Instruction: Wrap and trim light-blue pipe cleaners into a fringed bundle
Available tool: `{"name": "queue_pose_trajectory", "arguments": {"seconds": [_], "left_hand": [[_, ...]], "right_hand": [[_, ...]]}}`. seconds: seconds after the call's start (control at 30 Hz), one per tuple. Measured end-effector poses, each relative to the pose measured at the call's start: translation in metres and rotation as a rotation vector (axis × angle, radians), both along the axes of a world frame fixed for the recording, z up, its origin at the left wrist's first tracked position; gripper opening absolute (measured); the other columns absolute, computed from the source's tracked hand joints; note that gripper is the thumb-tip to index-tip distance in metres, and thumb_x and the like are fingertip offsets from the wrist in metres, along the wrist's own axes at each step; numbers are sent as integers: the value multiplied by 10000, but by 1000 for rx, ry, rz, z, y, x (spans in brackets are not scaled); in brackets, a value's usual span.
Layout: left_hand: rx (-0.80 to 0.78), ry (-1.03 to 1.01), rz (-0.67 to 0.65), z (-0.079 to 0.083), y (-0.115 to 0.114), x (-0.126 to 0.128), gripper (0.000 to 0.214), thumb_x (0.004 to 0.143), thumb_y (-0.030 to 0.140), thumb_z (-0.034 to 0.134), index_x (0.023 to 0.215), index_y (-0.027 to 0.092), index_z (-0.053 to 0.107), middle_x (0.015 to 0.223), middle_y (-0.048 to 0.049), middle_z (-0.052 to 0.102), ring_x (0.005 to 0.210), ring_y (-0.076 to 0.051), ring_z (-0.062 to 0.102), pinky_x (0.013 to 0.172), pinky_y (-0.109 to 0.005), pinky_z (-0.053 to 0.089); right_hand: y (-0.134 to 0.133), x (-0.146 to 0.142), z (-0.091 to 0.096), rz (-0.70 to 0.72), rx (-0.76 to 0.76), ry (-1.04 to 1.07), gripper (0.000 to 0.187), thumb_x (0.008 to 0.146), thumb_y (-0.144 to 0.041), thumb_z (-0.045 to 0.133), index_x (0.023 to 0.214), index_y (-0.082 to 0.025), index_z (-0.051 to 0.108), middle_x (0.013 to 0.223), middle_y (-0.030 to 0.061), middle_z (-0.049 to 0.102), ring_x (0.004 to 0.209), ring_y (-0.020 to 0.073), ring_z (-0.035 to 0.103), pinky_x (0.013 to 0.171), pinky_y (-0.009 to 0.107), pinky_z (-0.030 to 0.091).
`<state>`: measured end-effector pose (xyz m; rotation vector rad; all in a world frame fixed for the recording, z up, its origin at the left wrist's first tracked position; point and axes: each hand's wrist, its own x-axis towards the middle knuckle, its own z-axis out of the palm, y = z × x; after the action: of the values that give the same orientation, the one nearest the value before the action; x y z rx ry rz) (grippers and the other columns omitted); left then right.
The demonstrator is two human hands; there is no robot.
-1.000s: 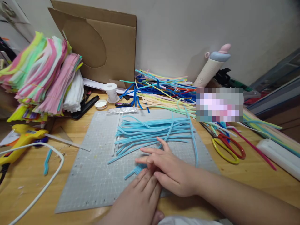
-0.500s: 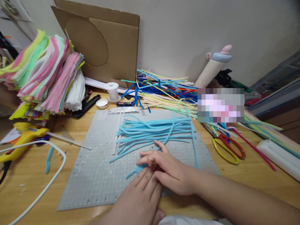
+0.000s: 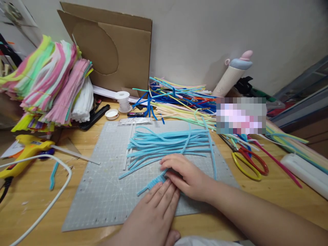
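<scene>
The left hand (image 3: 159,205) lies flat, fingers straight, while the right hand (image 3: 191,174) has just curled in its spread fingers — whether they pinch anything, I can't tell. Beneath spreads the bench (image 3: 87,140), on it the grey mat (image 3: 99,201), then loose blue stems (image 3: 164,140). Under the left fingertips sits the wound blue piece (image 3: 155,182) — more exposed now, its upper end seemingly being worked.

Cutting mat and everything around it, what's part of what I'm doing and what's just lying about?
Seemingly in the job:
ridged blue piece
loose blue stems
grey cutting mat

Apparently just lying about:
yellow glue gun
scissors
spool
bottle
cardboard
</scene>
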<state>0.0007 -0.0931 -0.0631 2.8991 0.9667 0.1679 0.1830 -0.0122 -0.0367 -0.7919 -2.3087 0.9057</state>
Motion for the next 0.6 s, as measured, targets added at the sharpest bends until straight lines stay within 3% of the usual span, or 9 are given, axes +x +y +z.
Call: {"name": "queue_pose_trajectory", "arguments": {"seconds": [0.13,0.33,0.6], "left_hand": [[-23,-1,15,0,0,1,714,901,507,323,1440,57,197,1497,-154,232,1388,-257,168,1122,-356,130],[-34,-5,-8,4,2,-1,706,904,511,319,1436,61,213,1488,-170,242,1380,-256,201,1116,-353,151],[10,2,-28,4,2,-2,671,924,498,258,1423,51,242,1476,-163,283,1379,-255,200,1119,-345,105]], "right_hand": [[14,0,0,41,110,-163,125,859,-128,515,929,-177,606,981,67,607,945,177,529,868,342,380],[25,-8,10,200,162,-324,136,868,-121,509,774,-152,603,826,39,585,786,135,503,722,246,402],[27,-10,6,183,131,-249,102,865,-132,512,796,-140,586,832,49,585,804,143,509,746,254,409]]}}
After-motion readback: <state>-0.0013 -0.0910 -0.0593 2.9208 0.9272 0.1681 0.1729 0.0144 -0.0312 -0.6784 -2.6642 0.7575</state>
